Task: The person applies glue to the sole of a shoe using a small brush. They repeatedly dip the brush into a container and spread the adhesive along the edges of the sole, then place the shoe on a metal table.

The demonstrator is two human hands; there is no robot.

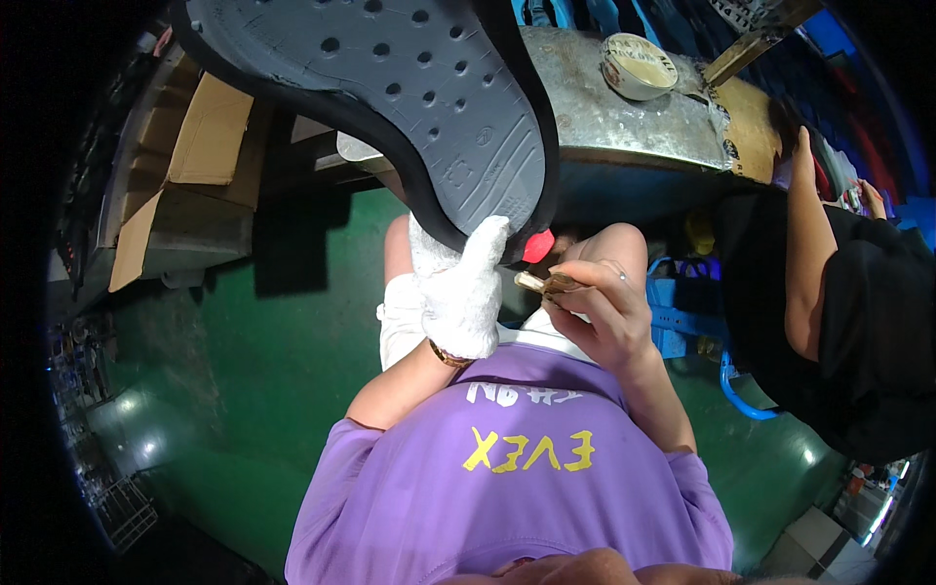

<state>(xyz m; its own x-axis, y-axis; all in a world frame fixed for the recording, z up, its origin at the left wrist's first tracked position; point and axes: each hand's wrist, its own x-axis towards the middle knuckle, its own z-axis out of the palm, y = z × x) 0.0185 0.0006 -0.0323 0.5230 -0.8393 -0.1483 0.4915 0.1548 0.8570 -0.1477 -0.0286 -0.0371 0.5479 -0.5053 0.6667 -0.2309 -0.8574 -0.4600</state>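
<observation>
A large grey shoe sole (473, 151) with a black rim and rows of small holes fills the upper middle, very close. My left hand (463, 302), in a white knit glove, grips its near end, with the thumb lying on the grey face. A red piece (538, 246) sticks out at the sole's near right edge. Just beside it, my bare right hand (606, 310) pinches a small brush-like tool (546, 283) with a pale tip and a brownish body. The tip stays close to the red piece; whether they touch, I cannot tell.
Behind the sole stands a worn metal-topped table (624, 127) bearing a pale bowl (639, 68). An opened cardboard box (207, 136) sits at the left. On the right, a co-worker's arm (814, 253) and black clothing are near a blue plastic stool (673, 317). The floor (224, 400) is green.
</observation>
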